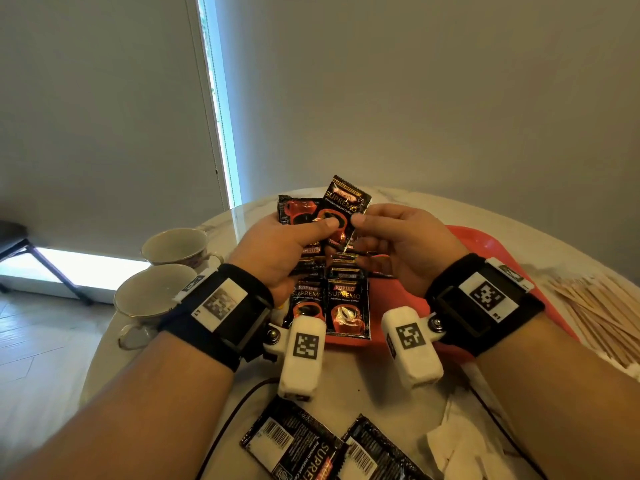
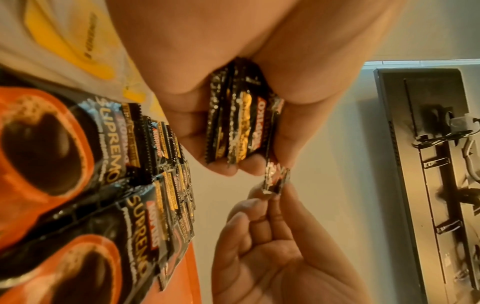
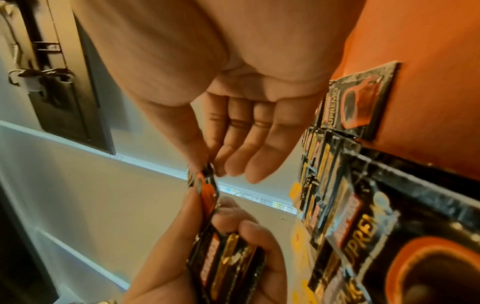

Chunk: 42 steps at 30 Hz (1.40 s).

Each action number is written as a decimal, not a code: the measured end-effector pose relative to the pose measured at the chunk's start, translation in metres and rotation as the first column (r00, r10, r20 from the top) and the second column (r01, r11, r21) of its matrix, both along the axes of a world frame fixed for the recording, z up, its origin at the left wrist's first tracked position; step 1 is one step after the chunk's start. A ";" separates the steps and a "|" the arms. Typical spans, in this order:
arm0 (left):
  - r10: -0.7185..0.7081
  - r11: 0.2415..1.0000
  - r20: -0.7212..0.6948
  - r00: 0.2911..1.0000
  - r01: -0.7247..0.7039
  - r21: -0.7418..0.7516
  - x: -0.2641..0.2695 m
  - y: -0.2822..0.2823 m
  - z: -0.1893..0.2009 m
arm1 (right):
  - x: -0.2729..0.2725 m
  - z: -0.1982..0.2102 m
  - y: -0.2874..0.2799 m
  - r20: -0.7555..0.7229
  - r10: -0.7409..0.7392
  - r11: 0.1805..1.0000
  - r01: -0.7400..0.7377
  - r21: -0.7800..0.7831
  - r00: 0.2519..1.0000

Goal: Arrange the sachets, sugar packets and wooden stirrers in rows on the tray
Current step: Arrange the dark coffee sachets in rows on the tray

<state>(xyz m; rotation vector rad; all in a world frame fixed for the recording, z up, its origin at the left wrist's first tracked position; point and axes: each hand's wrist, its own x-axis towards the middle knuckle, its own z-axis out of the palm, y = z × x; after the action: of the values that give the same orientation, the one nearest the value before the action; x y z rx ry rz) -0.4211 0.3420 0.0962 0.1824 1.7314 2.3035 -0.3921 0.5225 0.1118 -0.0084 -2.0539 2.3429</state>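
Note:
My left hand [image 1: 287, 244] grips a stack of black-and-red coffee sachets [image 1: 298, 211] above the red tray [image 1: 481, 244]; the same stack [image 2: 239, 119] shows between its fingers in the left wrist view. My right hand [image 1: 398, 237] pinches the edge of the top sachet [image 1: 346, 202] between thumb and forefinger, its other fingers straight; the pinch on the sachet edge [image 3: 205, 185] shows in the right wrist view. Several sachets [image 1: 348, 306] lie in overlapping rows on the tray below my hands. Wooden stirrers [image 1: 602, 313] lie piled right of the tray.
Two white teacups [image 1: 173, 245] [image 1: 152, 296] stand at the table's left edge. Two more sachets [image 1: 294, 441] lie face down near me, beside white tissue [image 1: 460, 441]. A dark cable [image 1: 235, 420] crosses the marble table [image 1: 398, 197].

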 end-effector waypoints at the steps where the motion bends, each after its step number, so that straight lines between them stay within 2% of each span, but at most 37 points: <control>1: -0.001 1.000 0.002 1.000 0.001 0.009 0.000 0.000 0.000 | 0.001 0.002 -0.001 -0.006 0.014 1.000 -0.014 0.009 1.000; 6: 0.043 0.997 0.039 0.998 -0.045 0.059 -0.003 0.002 -0.001 | -0.002 0.009 0.007 -0.002 -0.117 0.993 0.117 -0.030 0.993; 9: 0.069 0.993 0.079 0.994 -0.076 0.087 -0.004 0.000 0.001 | -0.009 0.003 0.027 0.111 -0.258 0.965 0.262 -0.027 0.960; 11: 0.087 0.992 0.079 0.993 -0.094 0.086 -0.003 0.000 0.001 | -0.012 -0.005 0.039 0.204 -0.329 0.944 0.327 0.046 0.922; 15: 0.094 0.992 0.085 0.992 -0.100 0.072 -0.001 0.001 0.002 | -0.010 -0.018 0.050 0.360 -0.345 0.931 0.267 0.250 0.867; 18: 0.098 0.992 0.086 0.991 -0.104 0.071 -0.002 0.001 0.002 | -0.010 -0.024 0.055 0.398 -0.347 0.918 0.220 0.331 0.849; 31: 0.100 0.992 0.086 0.991 -0.106 0.063 -0.001 0.000 0.004 | -0.013 -0.024 0.058 0.437 -0.315 0.910 0.136 0.392 0.843; 42: 0.081 0.993 0.082 0.993 -0.088 0.081 0.000 0.000 0.004 | -0.015 -0.023 0.059 0.456 -0.334 0.901 0.137 0.413 0.825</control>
<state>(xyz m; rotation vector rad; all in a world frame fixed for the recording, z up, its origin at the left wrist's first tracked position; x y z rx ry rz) -0.4213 0.3422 0.0998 0.0337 1.6357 2.4113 -0.4069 0.5820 0.0888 -0.9358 -2.4974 1.9107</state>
